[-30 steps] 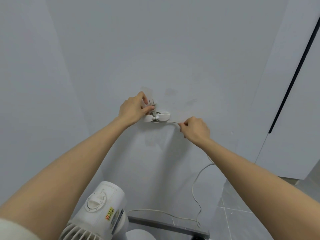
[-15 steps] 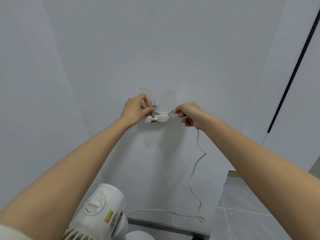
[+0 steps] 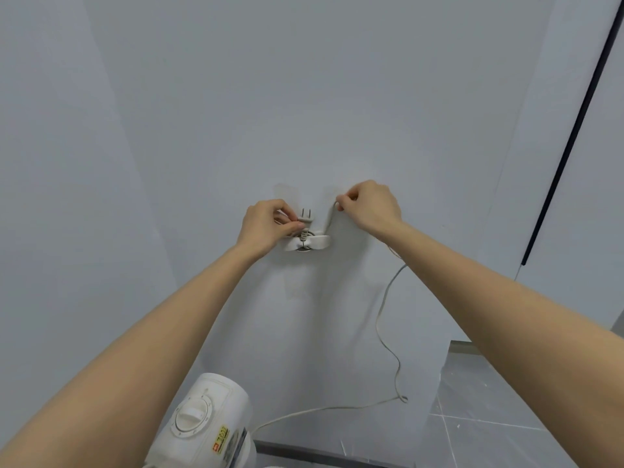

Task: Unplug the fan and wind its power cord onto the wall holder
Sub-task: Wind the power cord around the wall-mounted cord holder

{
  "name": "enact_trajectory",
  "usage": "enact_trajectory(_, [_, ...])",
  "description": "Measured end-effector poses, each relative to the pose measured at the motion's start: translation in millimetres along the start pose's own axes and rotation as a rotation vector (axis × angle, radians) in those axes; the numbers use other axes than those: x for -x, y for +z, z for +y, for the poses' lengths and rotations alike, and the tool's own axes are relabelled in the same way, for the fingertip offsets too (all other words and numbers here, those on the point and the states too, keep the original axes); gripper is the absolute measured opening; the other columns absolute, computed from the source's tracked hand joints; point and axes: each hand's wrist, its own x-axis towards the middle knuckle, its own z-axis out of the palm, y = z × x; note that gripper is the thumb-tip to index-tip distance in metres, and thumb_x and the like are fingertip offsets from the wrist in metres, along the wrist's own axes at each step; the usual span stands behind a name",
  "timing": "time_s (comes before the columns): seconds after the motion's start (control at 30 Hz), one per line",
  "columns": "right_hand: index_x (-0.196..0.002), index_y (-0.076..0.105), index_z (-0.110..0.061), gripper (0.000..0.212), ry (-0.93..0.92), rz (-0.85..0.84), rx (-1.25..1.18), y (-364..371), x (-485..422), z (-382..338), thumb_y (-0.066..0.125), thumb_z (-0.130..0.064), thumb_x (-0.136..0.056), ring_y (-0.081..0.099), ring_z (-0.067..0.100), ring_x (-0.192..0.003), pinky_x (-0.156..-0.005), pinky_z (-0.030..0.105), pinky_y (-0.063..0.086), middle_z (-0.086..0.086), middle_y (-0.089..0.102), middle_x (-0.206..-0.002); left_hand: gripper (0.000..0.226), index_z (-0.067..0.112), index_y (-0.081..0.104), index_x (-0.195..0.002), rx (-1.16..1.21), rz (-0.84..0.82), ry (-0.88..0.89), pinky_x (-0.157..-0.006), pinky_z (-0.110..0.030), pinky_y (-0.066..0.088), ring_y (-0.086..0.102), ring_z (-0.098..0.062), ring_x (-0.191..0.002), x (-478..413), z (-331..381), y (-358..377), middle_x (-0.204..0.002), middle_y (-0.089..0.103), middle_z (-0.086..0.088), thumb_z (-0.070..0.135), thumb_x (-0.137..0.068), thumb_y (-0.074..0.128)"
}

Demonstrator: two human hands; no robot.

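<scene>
Two hands are working at the white wall holder (image 3: pixel 306 244) in the middle of the frame. The left hand (image 3: pixel 266 228) is pinching the two-pin plug (image 3: pixel 306 217) just above the holder, prongs pointing up. The right hand (image 3: pixel 369 204), higher and to the right, is pinching the power cord (image 3: pixel 381 315) between thumb and fingertip. The holder's long axis is lying left to right, so the next turn looks like a pass over its right arm, nearest the right hand. Slack cord is trailing down the lower right to the white fan (image 3: pixel 202 430) at the bottom edge. A yellow and red sticker (image 3: pixel 221 442) on the fan is too small to read.
</scene>
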Motion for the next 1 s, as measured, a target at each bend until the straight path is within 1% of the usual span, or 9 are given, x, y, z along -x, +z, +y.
enact_trajectory(0.07, [-0.085, 0.072, -0.010, 0.027, -0.121, 0.122, 0.162, -1, -1, -9, 0.058, -0.033, -0.089, 0.063, 0.034, -0.088, -0.064, 0.029, 0.039, 0.011, 0.072, -0.089, 0.016, 0.013, 0.067, -0.072, 0.031, -0.001, -0.011, -0.078, -0.044, 0.058, 0.072, -0.022, -0.071, 1, 1, 0, -0.068, 0.072, -0.008, 0.014, -0.069, 0.083])
enact_trajectory(0.13, [-0.084, 0.070, -0.010, 0.027, -0.177, 0.132, 0.191, -2, -5, -20, 0.061, -0.036, -0.087, 0.063, 0.031, -0.091, -0.065, 0.029, 0.036, 0.010, 0.072, -0.092, 0.017, 0.015, 0.067, -0.068, 0.056, -0.001, -0.016, -0.079, -0.044, 0.058, 0.072, -0.021, -0.071, 1, 2, -1, -0.070, 0.073, -0.009, 0.014, -0.067, 0.083])
enact_trajectory(0.27, [-0.097, 0.071, 0.003, 0.034, -0.123, -0.102, 0.081, -3, -19, -38, 0.053, -0.026, -0.092, 0.063, 0.032, -0.088, -0.066, 0.035, 0.046, 0.016, 0.073, -0.099, 0.014, 0.013, 0.069, -0.069, 0.068, -0.030, -0.017, -0.078, -0.042, 0.058, 0.069, -0.017, -0.067, 2, 4, -3, -0.067, 0.071, -0.005, 0.015, -0.068, 0.083])
enact_trajectory(0.37, [-0.110, 0.066, 0.005, 0.034, -0.081, -0.264, -0.002, -3, -19, -47, 0.045, -0.017, -0.096, 0.048, 0.026, -0.074, -0.056, 0.030, 0.036, 0.017, 0.062, -0.095, 0.014, 0.014, 0.069, -0.070, 0.061, -0.029, -0.025, -0.078, -0.039, 0.058, 0.069, -0.015, -0.065, 2, 6, -3, -0.065, 0.071, -0.003, 0.016, -0.068, 0.083])
enact_trajectory(0.57, [-0.107, 0.067, -0.006, 0.033, 0.046, -0.080, -0.003, 2, -12, -30, 0.042, -0.023, -0.094, 0.058, 0.035, -0.096, -0.073, 0.030, 0.039, 0.016, 0.065, -0.109, 0.014, 0.022, 0.067, -0.068, 0.037, 0.023, -0.068, -0.079, -0.042, 0.058, 0.071, -0.018, -0.070, 3, 2, -1, -0.066, 0.071, -0.001, 0.021, -0.071, 0.080])
enact_trajectory(0.73, [-0.091, 0.072, -0.008, 0.030, -0.081, -0.117, -0.084, -7, 0, -29, 0.046, -0.022, -0.090, 0.054, 0.023, -0.073, -0.057, 0.028, 0.037, 0.002, 0.060, -0.075, 0.014, 0.023, 0.068, -0.065, 0.033, 0.041, -0.115, -0.080, -0.036, 0.058, 0.070, -0.013, -0.068, 1, 7, -1, -0.064, 0.071, 0.002, 0.021, -0.069, 0.081])
enact_trajectory(0.87, [-0.084, 0.079, -0.014, 0.026, -0.170, -0.137, -0.185, -12, 2, -30, 0.057, -0.026, -0.089, 0.039, 0.010, -0.050, -0.043, 0.014, 0.030, -0.003, 0.045, -0.050, 0.008, 0.021, 0.074, -0.072, 0.066, -0.022, -0.082, -0.076, -0.026, 0.054, 0.063, 0.001, -0.062, 6, 6, -3, -0.069, 0.070, 0.007, 0.015, -0.071, 0.079])
enact_trajectory(0.93, [-0.084, 0.080, -0.016, 0.024, -0.181, -0.144, -0.203, -12, 3, -28, 0.060, -0.028, -0.088, 0.047, 0.013, -0.054, -0.049, 0.015, 0.036, 0.003, 0.059, -0.055, 0.009, 0.021, 0.075, -0.078, 0.059, -0.062, -0.092, -0.073, -0.022, 0.049, 0.064, -0.004, -0.069, 9, 5, -4, -0.076, 0.071, 0.009, 0.018, -0.071, 0.080])
enact_trajectory(1.0, [-0.085, 0.079, -0.017, 0.022, -0.163, -0.175, -0.261, -10, 3, -26, 0.062, -0.030, -0.088, 0.064, 0.024, -0.086, -0.076, 0.031, 0.052, 0.012, 0.074, -0.088, 0.017, 0.023, 0.075, -0.079, 0.044, -0.078, -0.115, -0.071, -0.019, 0.047, 0.064, -0.003, -0.073, 10, 5, -5, -0.081, 0.072, 0.009, 0.029, -0.066, 0.083])
